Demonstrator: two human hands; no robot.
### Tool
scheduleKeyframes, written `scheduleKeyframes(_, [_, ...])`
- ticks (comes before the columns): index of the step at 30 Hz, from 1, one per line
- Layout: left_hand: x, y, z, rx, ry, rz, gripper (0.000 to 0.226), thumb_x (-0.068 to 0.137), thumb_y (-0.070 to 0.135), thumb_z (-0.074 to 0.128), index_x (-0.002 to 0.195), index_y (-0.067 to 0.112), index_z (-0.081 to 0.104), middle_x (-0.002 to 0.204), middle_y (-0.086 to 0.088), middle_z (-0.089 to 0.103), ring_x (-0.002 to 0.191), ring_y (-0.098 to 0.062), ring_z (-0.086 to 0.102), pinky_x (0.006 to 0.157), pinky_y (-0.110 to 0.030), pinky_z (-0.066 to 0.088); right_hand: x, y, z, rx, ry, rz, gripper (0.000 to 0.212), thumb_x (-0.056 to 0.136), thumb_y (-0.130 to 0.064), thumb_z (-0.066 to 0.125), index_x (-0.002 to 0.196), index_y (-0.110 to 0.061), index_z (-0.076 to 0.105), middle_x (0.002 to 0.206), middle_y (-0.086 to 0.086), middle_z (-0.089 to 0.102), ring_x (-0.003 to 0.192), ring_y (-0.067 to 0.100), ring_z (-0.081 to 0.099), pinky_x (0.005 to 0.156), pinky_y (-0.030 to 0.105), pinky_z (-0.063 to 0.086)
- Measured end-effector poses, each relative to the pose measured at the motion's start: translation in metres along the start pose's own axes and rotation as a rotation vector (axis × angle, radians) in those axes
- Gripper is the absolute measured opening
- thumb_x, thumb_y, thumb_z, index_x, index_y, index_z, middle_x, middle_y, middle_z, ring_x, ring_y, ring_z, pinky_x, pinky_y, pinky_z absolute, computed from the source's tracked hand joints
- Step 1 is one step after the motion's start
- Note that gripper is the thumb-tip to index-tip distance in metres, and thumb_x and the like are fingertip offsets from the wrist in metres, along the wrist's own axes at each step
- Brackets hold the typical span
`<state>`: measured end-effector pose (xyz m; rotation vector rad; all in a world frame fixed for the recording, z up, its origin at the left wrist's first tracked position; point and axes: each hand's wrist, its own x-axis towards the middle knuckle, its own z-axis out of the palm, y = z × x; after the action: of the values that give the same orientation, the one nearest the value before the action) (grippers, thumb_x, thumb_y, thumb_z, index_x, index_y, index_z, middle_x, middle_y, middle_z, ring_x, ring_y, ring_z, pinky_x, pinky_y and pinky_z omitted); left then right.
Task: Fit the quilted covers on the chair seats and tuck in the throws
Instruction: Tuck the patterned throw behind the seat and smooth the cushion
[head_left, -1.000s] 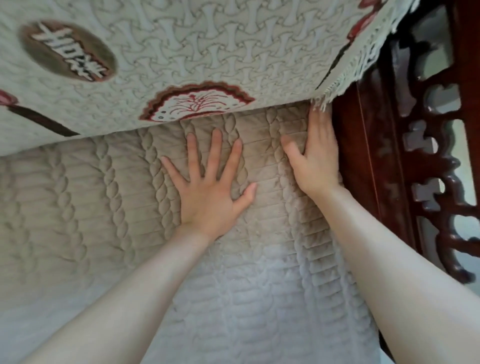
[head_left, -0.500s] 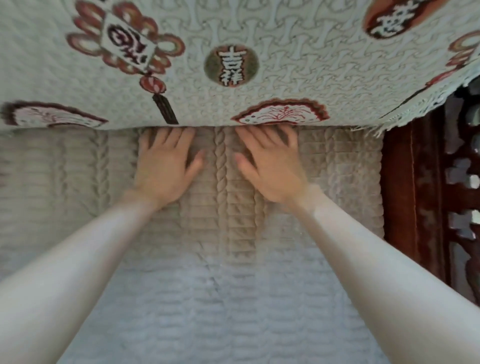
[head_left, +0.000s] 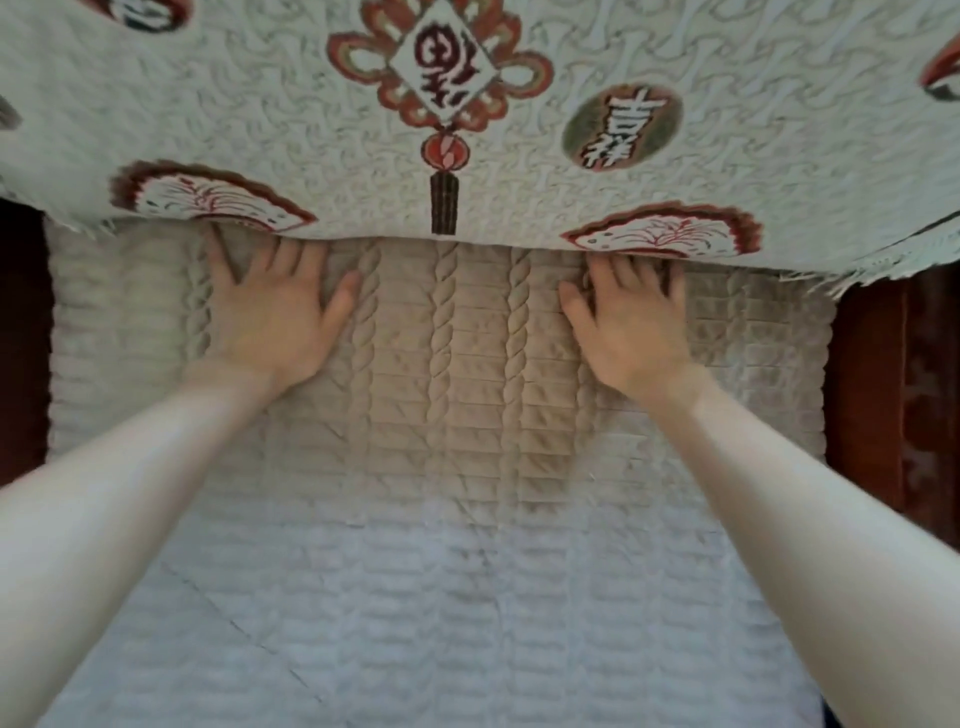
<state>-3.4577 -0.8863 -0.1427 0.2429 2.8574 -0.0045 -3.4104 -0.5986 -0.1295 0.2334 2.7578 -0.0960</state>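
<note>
Beige quilted cover (head_left: 457, 467) spread flat across the chair seat, filling near and middle ground; ribbed rows crossed by raised rope-like braids running near to far. Paler and greyer toward the near edge, warmer beige toward the far side. Faint diagonal crease lines near the lower left.

Patterned throw (head_left: 519, 171) draped over the chair back at the far side, cream weave with red knot emblem, round green medallion and fan motifs; lower edge lying right along the far end of the cover, fringe showing at both corners.

Left hand (head_left: 270, 312) palm down on the cover, left of centre, fingers loosely spread, thumb out to the right, fingertips hidden under the throw's edge. Right hand (head_left: 628, 322) palm down, right of centre, well apart from the left, fingers close together, tips likewise slipped beneath the throw. Nothing pinched in either, as far as visible.

Dark red-brown wooden chair frame (head_left: 883, 395) just beside the cover on the right; darker strip of the same on the far left. Rest of the room out of sight.
</note>
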Motion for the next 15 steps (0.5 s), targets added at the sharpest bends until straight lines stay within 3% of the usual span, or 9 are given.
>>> scheduleKeyframes(3, [-0.012,0.021,0.01,-0.071,-0.021,0.007,0.076,0.089,0.062,0.015,0.151,0.019,0.027,0.157,-0.015,0.025,0.145,-0.037,0.014,0.113,-0.062,-0.006,-0.014,-0.04,0.007,0.055,-0.036,-0.11,0.066,0.1,-0.052,0.025,0.155,-0.02,0.008,0.163,0.005,0.01,0.149,0.029,0.003,0.117,0.046,-0.009])
scheduleKeyframes(5, [-0.009,0.005,0.009,-0.082,0.004,-0.053,0.076,0.089,0.062,0.014,0.151,0.021,0.026,0.159,-0.01,0.023,0.147,-0.033,0.011,0.114,-0.062,-0.005,-0.015,-0.039,0.011,0.068,-0.032,-0.187,0.064,0.101,-0.054,0.024,0.155,-0.027,0.002,0.163,-0.003,0.003,0.15,0.023,-0.002,0.116,0.042,-0.012])
scheduleKeyframes(8, [-0.001,-0.04,0.002,-0.08,0.078,-0.169,0.068,0.095,0.057,0.02,0.148,0.016,0.03,0.158,-0.008,0.026,0.147,-0.031,0.013,0.112,-0.066,-0.001,-0.005,-0.012,0.013,0.039,-0.007,-0.024,0.065,0.1,-0.056,0.022,0.155,-0.027,0.005,0.163,-0.003,0.005,0.149,0.022,0.0,0.117,0.045,-0.011])
scheduleKeyframes(11, [-0.012,-0.025,0.009,-0.128,0.093,-0.212,0.067,0.099,0.053,0.024,0.152,0.013,0.023,0.16,-0.011,0.017,0.148,-0.033,0.006,0.112,-0.067,-0.001,-0.014,-0.03,0.02,0.062,0.02,0.048,0.067,0.1,-0.056,0.021,0.155,-0.024,0.001,0.163,-0.002,-0.002,0.149,0.03,-0.007,0.114,0.051,-0.015])
scheduleKeyframes(15, [-0.063,0.006,0.03,-0.122,0.075,-0.158,0.07,0.093,0.058,0.02,0.155,0.026,0.008,0.163,0.0,0.001,0.149,-0.027,-0.005,0.111,-0.059,-0.011,-0.056,-0.054,0.041,0.091,0.018,-0.201,0.066,0.099,-0.058,0.017,0.154,-0.029,-0.008,0.16,-0.01,-0.015,0.147,0.017,-0.018,0.113,0.044,-0.02])
